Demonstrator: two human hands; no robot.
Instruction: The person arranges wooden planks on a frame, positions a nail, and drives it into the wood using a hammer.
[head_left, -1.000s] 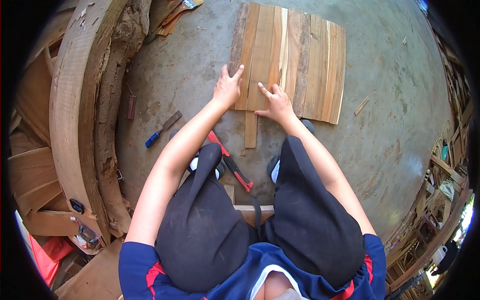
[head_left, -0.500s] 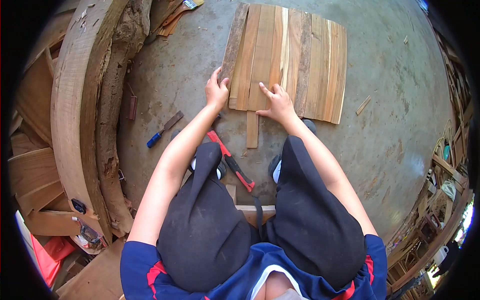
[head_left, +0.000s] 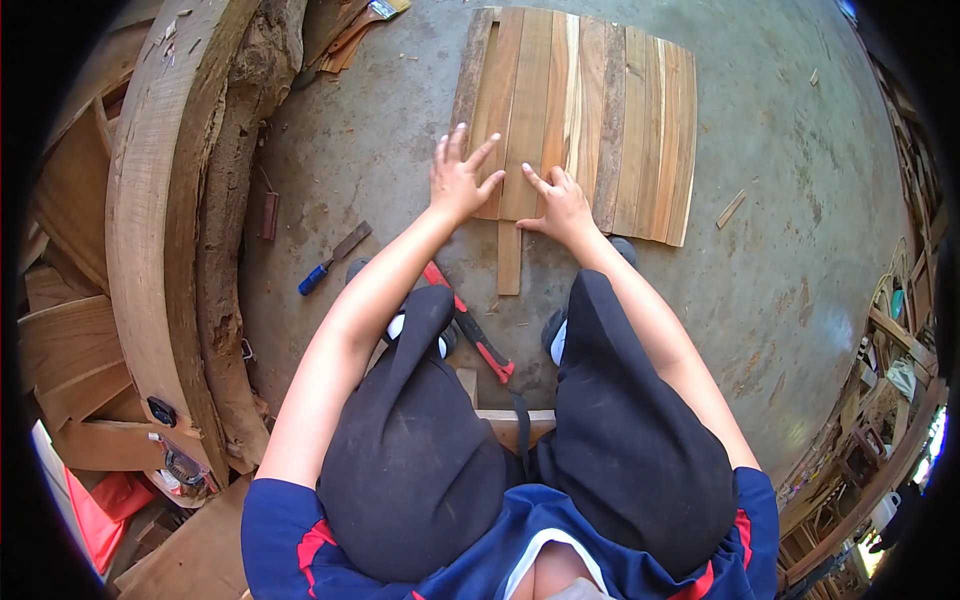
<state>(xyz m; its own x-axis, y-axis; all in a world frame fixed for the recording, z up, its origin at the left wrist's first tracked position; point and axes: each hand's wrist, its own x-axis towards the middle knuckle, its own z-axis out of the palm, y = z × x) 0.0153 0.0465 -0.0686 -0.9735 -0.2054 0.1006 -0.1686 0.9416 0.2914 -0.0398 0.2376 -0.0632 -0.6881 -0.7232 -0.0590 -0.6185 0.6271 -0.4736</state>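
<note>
Several wooden strips lie side by side as a panel point(head_left: 588, 120) on the concrete floor. My left hand point(head_left: 460, 182), fingers spread, is over the lower left part of the panel, by the dark outermost strip point(head_left: 471, 85). That strip leans slightly, with a narrow lighter gap beside it near the top. My right hand point(head_left: 562, 208) rests at the panel's lower edge, thumb and fingers apart. Between the hands, a shorter strip point(head_left: 509, 262) sticks out below the panel towards me.
A red and black hammer point(head_left: 478, 335) lies between my feet. The blue-handled chisel point(head_left: 322, 270) is on the floor to the left. Thick timber point(head_left: 155, 220) runs along the left side, and scrap wood is piled at the right. A small offcut point(head_left: 731, 209) lies right of the panel.
My left hand first moved out to the panel's left edge, where the dark strip shifted outward, then came back right with fingers spread. My right hand has stayed nearly still.
</note>
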